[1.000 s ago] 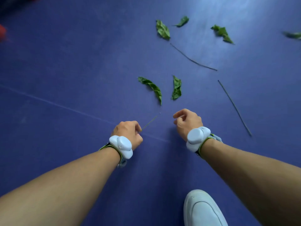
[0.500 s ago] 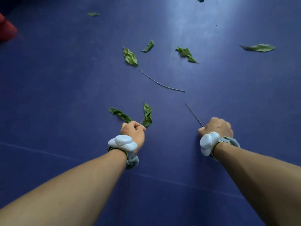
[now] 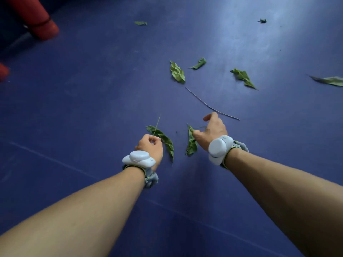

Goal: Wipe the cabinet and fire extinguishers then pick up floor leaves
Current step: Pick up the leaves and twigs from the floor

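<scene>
The left hand (image 3: 150,145) was curled around a thin stem (image 3: 156,125) that rose from its fist. The right hand (image 3: 211,129), fingers partly spread, pinched a second fine stem (image 3: 199,127) above a folded leaf (image 3: 191,141). A curved leaf (image 3: 163,139) lay just beside the left hand, with other leaves (image 3: 177,72) farther off. Good practice would be to pinch each leaf low, since it lay flat on the smooth blue floor (image 3: 92,108). A red cylinder (image 3: 37,19) stood well apart.

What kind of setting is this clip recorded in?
Probably an indoor hall or corridor: a smooth blue floor with faint seam lines, and red cylinders at top left that may be fire extinguishers. Scattered green leaves and a thin stem are litter, not growing plants.
</scene>
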Motion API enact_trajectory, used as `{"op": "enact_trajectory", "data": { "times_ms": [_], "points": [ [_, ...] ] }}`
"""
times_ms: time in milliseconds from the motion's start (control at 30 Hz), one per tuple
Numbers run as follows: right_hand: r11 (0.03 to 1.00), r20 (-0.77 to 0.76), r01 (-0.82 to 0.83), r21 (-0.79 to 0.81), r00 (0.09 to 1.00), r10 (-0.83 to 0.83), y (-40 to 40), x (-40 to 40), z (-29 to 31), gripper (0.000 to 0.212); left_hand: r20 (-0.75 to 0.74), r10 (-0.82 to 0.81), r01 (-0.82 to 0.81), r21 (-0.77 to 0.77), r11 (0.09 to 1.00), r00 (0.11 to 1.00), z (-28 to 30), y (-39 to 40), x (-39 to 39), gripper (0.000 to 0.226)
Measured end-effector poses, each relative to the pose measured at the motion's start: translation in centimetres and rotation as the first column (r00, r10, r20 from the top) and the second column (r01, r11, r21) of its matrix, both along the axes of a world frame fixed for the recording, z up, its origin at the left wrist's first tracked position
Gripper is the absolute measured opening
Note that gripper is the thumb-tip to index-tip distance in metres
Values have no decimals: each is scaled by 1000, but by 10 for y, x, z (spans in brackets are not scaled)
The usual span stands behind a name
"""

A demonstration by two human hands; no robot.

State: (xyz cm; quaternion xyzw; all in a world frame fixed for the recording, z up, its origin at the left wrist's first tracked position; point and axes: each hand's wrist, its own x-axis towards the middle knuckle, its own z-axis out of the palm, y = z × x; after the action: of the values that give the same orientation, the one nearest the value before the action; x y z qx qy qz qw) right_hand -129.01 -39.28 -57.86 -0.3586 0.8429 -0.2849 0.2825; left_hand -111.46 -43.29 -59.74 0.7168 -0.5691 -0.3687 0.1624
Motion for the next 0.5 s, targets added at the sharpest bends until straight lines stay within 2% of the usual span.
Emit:
{"op": "enact_trajectory", "data": {
  "times_ms": [67,100,167,233,300,400,467,500],
  "points": [
    [982,-20,-125,143,991,129,-5,8,-11,62,-32,-8,8,4,1000,999,1,0,7,12],
    [955,-63,-208,212,972,226,-5,10,-20,58,-42,-13,13,5,1000,999,3,-2,10,11],
    [904,-142,-314,289,920,365,-4,10,-33,38,-75,-27,26,-14,1000,997,3,-6,15,11],
    [878,-170,-370,305,886,432,-6,10,-35,20,-101,-49,46,-35,998,994,2,-9,21,14],
    [908,-160,-328,261,913,375,-8,11,-34,10,-99,-97,93,-48,994,990,-2,-11,26,24],
    [990,-30,-120,75,992,123,-8,14,-31,12,-38,-222,219,-82,972,974,-8,-14,23,66],
    [998,57,-65,-20,996,66,-4,15,-28,12,10,-290,290,-96,952,957,-16,-18,15,92],
    [997,104,-55,-55,993,60,-3,14,-27,12,54,-328,332,-91,939,943,-21,-20,11,95]
  ]
}}
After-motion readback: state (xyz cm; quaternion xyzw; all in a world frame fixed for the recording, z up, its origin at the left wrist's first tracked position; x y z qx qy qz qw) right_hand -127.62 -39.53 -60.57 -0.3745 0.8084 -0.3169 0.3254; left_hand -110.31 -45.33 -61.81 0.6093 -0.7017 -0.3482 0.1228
